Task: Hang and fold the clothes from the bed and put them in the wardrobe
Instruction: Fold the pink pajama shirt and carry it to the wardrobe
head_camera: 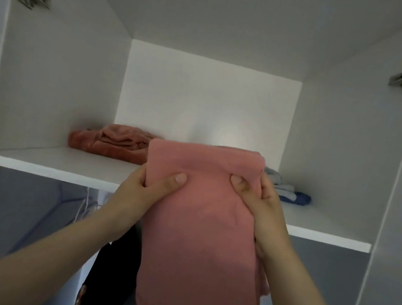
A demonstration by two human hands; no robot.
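Shelf edge: the white front lip of the wardrobe shelf (58,171) runs behind both hands; the folded pink cloth (202,232) tops it, the rest hanging below.
Open room: bare board shows at the cloth's 9 and 3 o'clock; a rust pile (110,145) lies at 10 o'clock, blue clothes (291,194) at 2 o'clock.
Left hand (146,185): grips the cloth's left edge, thumb across the front, fingers hidden behind.
Right hand (263,202): clasps the right edge likewise.
Below: a dark garment (111,270) hangs at 7 o'clock.
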